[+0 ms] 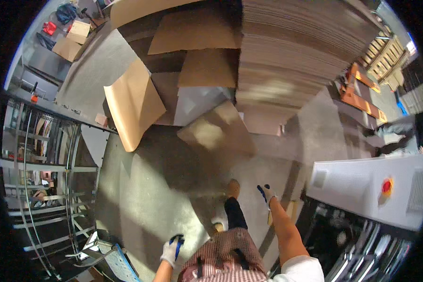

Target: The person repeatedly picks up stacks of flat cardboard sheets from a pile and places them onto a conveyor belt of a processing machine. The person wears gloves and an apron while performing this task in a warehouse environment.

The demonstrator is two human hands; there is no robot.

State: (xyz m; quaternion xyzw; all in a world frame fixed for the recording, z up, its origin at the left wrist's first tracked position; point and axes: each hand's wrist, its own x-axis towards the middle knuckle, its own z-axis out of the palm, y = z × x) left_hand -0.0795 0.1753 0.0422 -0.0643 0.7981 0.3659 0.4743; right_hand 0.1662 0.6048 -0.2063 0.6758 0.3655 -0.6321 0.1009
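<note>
Both gloved hands hang free beside the body, well apart from any cardboard. The left hand (173, 250), in a white glove with blue fingers, has its fingers curled loosely inward around nothing. The right hand (267, 192) wears the same kind of glove; its fingertips point ahead, but whether they are spread or pressed together I cannot tell at this size.

Ahead of both sets of fingers, flat cardboard sheets (217, 134) lie scattered on the concrete floor (141, 197), the nearest one tilted and just beyond the brown shoe (232, 188). The likeliest mishap is a foot landing on that loose, smooth sheet and sliding on the polished grey concrete, or catching a raised edge. Further beyond the right fingertips, the tall stack of corrugated sheets (296, 47) shows thin, ragged layered edges; a knock could shed the top sheets. A curled tan sheet (131, 105) lies beyond the left fingers. A white machine housing (362, 181) with hard corners stands just right of the right fingers.
</note>
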